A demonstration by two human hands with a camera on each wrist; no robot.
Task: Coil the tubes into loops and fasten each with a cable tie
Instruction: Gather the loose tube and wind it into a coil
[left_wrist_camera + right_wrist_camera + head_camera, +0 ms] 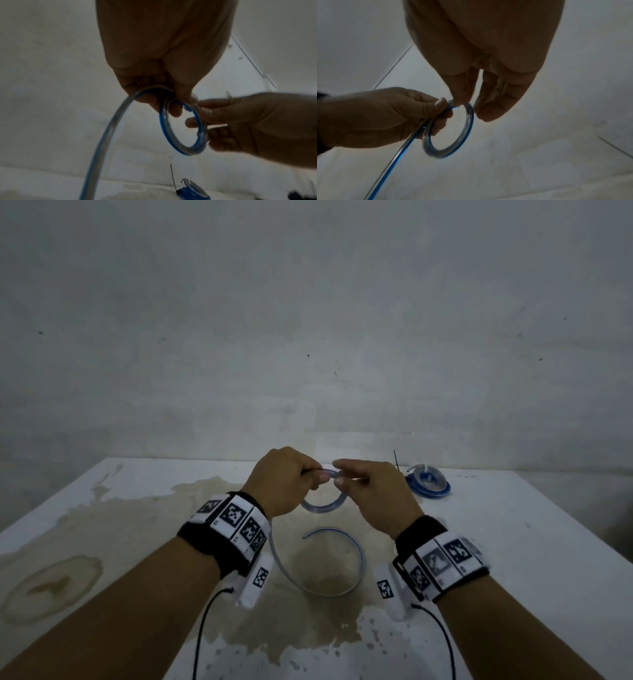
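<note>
A clear tube with a blue stripe (322,506) is bent into one small loop (164,128) held above the table. My left hand (317,474) pinches the loop's top where the tube crosses itself, seen close in the left wrist view (171,102). My right hand (339,473) grips the loop's right side with thumb and fingers curled round it (197,117). The rest of the tube (359,559) trails down in a wide curve on the table. In the right wrist view the loop (467,128) hangs between my right hand (471,106) and my left hand (443,108).
A coiled tube (428,484) bound by a black cable tie (396,461) with an upright tail lies at the back right, also low in the left wrist view (192,192). The white table (513,542) is stained brown in the middle. A grey wall stands behind.
</note>
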